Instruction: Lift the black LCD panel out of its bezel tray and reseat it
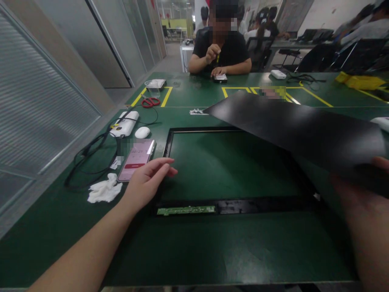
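Observation:
A thin black rectangular frame (258, 205) lies flat on the green table (219, 251). A green circuit-board strip (186, 210) sits along the left part of its near side. Across the frame's left side reaches my left hand (148, 178), fingers stretched out and nothing visible in them; I cannot tell whether it touches the frame. At the right edge of view, my right hand (380, 163) grips a dark flexible-looking sheet (291, 125), raised and tilted above the frame's right part. Much of that hand is blurred or hidden by the sheet.
Left of the frame are a phone (135, 160), crumpled tissue (105, 188), a white power bank (124, 123) with black cable, a white oval case (142, 132) and red-handled scissors (150, 102). Across the table, another person (220, 52) handles a small device (220, 78).

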